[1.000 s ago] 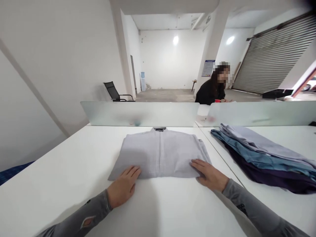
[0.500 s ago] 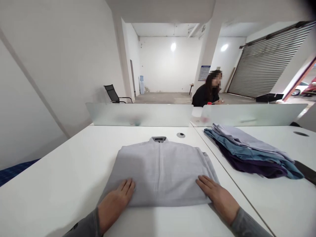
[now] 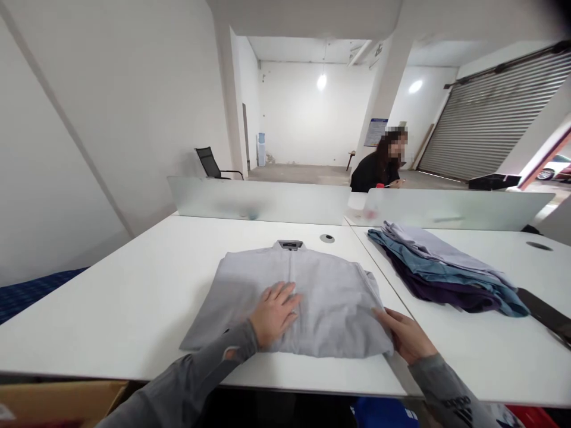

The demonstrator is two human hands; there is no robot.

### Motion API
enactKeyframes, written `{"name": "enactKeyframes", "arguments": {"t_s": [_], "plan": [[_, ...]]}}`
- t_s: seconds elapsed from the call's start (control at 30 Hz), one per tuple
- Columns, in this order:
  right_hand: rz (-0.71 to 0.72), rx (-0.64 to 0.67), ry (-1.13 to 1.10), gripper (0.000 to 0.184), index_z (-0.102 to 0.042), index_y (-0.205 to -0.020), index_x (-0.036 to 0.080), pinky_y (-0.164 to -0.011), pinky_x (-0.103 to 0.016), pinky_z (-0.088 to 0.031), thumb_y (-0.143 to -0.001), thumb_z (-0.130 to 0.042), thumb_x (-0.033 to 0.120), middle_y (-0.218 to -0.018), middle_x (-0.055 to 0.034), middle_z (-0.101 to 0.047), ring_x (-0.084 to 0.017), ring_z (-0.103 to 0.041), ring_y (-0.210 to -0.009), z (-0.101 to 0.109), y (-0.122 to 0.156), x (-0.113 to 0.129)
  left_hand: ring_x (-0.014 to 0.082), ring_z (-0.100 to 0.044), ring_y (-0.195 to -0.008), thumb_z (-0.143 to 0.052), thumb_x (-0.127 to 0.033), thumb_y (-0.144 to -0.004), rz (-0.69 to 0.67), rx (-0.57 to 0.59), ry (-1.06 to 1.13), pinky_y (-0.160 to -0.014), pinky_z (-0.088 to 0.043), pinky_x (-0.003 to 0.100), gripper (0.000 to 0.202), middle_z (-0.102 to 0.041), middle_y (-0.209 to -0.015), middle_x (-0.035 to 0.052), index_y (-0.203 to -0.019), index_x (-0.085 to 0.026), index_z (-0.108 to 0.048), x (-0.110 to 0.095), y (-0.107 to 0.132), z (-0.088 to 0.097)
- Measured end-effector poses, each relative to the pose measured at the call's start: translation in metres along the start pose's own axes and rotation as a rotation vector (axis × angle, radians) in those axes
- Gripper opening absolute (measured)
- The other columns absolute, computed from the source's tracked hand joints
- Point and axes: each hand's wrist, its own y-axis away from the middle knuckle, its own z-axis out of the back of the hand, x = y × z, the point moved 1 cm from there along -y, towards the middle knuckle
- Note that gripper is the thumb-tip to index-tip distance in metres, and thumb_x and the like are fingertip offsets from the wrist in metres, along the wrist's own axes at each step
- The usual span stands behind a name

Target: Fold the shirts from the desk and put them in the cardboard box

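the folded grey shirt [image 3: 332, 291] is laid flat on the white table [image 3: 134, 291], collar at the far side. its front is touched by the left hand [image 3: 275, 314], fingers spread wide; its right edge is pinched by the right hand [image 3: 407, 334], beside stacked clothes [image 3: 446, 267].

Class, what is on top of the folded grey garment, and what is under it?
The left hand lies spread on the grey garment; the right hand touches its right edge. White tabletop surrounds it; whatever it covers is hidden.
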Motion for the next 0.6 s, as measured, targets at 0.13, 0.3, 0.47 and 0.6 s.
{"name": "enactKeyframes", "arguments": {"t_s": [0.13,0.3,0.47,0.6], "plan": [[-0.005,0.15,-0.068,0.031,-0.068,-0.091,0.018,-0.073,-0.037,-0.06,-0.069,-0.076,0.039,-0.092,-0.0128,-0.074,-0.028,-0.072,-0.082,-0.031,-0.018,0.004,0.0372,-0.021,-0.142,-0.036,-0.048,-0.096,0.029,0.085,0.01,-0.11,-0.021,0.064,0.053,-0.03,-0.156,0.0069,-0.146,-0.03,-0.037,0.0,-0.021,-0.025],[0.143,0.071,-0.036,0.036,-0.064,-0.092,0.021,-0.068,-0.036,-0.058,-0.059,-0.078,0.027,-0.083,-0.005,-0.073,-0.025,-0.07,-0.074,-0.066,-0.026,0.035,0.0345,-0.024,-0.141,-0.038,-0.056,-0.094,0.006,0.059,0.005,-0.111,-0.022,0.059,0.061,-0.032,-0.155,0.0096,-0.147,-0.027,-0.035,0.002,0.001,-0.018],[0.521,0.221,0.389,0.031,-0.062,-0.096,0.018,-0.071,-0.037,-0.054,-0.068,-0.068,0.03,-0.081,-0.0038,-0.07,-0.024,-0.065,-0.076,-0.15,-0.018,0.083,0.0329,-0.029,-0.139,-0.044,-0.058,-0.091,-0.001,0.012,-0.012,-0.111,-0.024,0.054,0.066,-0.034,-0.153,0.0116,-0.145,-0.022,-0.036,-0.002,0.05,-0.003],[0.741,0.325,0.849,0.043,-0.062,-0.111,0.017,-0.089,-0.042,-0.047,-0.068,-0.062,0.021,-0.099,-0.0084,-0.071,-0.03,-0.062,-0.097,-0.252,-0.019,0.071,0.0328,-0.028,-0.139,-0.054,-0.061,-0.084,0.007,0.064,0.01,-0.113,-0.021,0.054,0.074,-0.036,-0.152,0.0111,-0.143,-0.021,-0.036,-0.007,0.079,-0.003]]}}
